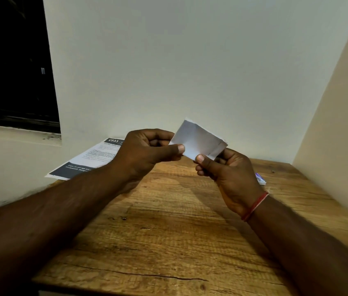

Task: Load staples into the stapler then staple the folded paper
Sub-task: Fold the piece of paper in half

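Observation:
A small folded white paper [199, 140] is held up above the wooden table [168, 231], near the back wall. My left hand [145, 154] pinches its left edge between thumb and fingers. My right hand [228, 174] pinches its lower right corner; a red thread band circles that wrist. A small white and purple box [261, 180], perhaps the staples, lies on the table behind my right hand, mostly hidden. No stapler is in view.
A printed sheet [87, 161] with dark header and footer bands lies at the table's back left corner, hanging over the edge. Walls close the table in behind and on the right. A dark window [13, 60] is at the upper left.

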Motion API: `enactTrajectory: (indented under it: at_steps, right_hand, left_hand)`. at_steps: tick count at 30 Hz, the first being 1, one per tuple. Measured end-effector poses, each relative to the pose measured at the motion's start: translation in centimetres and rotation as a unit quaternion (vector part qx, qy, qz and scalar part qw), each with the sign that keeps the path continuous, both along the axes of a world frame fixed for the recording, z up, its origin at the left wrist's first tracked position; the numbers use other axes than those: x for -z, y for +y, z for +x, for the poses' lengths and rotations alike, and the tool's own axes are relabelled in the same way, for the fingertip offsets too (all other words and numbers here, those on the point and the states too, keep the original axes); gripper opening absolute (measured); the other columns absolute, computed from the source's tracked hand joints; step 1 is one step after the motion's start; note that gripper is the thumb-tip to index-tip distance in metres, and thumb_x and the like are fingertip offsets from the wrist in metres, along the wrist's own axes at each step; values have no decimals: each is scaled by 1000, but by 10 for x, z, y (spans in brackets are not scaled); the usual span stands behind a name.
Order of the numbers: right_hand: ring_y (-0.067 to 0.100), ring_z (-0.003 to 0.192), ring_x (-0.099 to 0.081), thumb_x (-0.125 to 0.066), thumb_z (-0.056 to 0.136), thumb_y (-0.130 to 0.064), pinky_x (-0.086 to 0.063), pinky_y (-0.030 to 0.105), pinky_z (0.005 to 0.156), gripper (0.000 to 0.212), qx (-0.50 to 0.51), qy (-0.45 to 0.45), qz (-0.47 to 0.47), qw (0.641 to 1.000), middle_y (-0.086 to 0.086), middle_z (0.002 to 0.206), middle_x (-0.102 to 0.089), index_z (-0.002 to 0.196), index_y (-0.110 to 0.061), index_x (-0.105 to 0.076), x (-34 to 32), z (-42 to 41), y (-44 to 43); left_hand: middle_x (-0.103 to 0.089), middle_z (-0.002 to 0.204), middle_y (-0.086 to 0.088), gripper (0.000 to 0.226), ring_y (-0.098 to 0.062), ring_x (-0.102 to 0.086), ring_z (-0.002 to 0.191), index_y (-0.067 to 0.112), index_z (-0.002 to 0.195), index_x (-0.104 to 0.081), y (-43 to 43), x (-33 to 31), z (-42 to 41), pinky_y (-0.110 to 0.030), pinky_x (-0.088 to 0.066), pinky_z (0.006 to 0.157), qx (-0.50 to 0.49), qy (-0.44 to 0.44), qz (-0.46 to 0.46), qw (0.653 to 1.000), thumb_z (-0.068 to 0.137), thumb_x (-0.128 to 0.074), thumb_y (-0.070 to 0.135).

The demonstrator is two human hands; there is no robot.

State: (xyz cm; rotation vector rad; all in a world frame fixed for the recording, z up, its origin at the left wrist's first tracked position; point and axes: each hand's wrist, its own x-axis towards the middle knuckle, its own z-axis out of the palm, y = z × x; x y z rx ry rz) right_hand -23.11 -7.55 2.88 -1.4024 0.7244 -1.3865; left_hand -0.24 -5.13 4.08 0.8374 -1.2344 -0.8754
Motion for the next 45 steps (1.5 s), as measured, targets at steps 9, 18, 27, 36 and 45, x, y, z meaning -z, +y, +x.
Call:
enactTrajectory:
  at_steps: [9, 18, 27, 36, 45]
  right_hand:
    - [24, 74, -74, -84, 88, 1, -64, 31, 70, 25, 7, -1, -28, 1000, 15, 90, -79, 112, -4, -80, 0, 1, -3]
    - [25, 81, -79, -87, 87, -4, -67, 35, 77, 33, 4, 32, 6, 999, 12, 98, -84, 119, -6, -79, 10, -1, -6]
    - [18, 89, -81, -86, 90, -16, -66, 34, 77, 23, 31, 60, -25, 997, 16, 104, -85, 111, -8, -81, 0, -4, -4]
    - [12, 72, -73, -88, 88, -4, -62, 27, 66, 22, 21, 125, -44, 991, 13, 89, -83, 109, -3, -80, 6, 5, 5]
    - [25, 76, -71, -77, 85, -46, -60, 33, 62, 57, -79, 97, 17, 992, 26, 98, -78, 110, 5, -79, 2, 18, 22]
  left_hand:
    - [-82, 107, -34, 35, -37, -85, 89, -8, 116, -81, -2, -1, 1, -47, -71, 89, -2, 0, -4, 1000, 84, -93, -2]
    - [-86, 108, -22, 18, -33, -85, 99, 0, 112, -84, -3, 8, -3, -46, -71, 95, -5, -14, -13, 1000, 97, -86, 11]
    - [-88, 94, -4, 8, -27, -85, 93, 17, 99, -89, -5, 6, 12, -43, -67, 88, -93, -222, -53, 969, 93, -93, 20]
    - [-82, 87, -4, 32, -21, -76, 82, 12, 95, -81, -4, 14, -7, -49, -64, 82, -77, -96, 8, 992, 105, -77, 41]
    - [-62, 72, 7, 34, -6, -58, 67, 32, 87, -58, 1, 16, -17, -18, -38, 56, -185, -329, -107, 920, 114, -57, 52]
